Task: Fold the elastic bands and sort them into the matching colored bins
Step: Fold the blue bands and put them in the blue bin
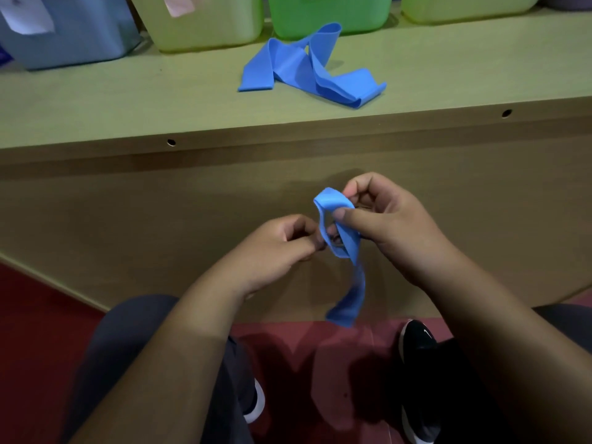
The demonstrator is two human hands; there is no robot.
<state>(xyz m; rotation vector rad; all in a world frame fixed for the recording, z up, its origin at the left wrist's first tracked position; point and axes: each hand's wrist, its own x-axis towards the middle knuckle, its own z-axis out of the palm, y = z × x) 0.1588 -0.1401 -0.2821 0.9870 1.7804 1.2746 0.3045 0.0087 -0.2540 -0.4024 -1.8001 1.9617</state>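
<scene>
Near the shelf (128, 107) front, pinching a looped blue elastic band (331, 200) in right hand (384, 219) and left hand (275, 245), left grip partly hidden; far bins (208, 24) cropped.

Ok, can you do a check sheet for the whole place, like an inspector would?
Surface: wooden ledge, two small holes near its front edge.
Job's things: held band, blue, looped, tail hanging; blue heap unfolded on the ledge; blue bin, yellow bin, green bin, another yellow bin at the back.
Clutter: nothing seen.
Grippers: left hand and right hand both pinch the held band.
Cables: nothing seen.
Surroundings: red floor, black shoe.
</scene>
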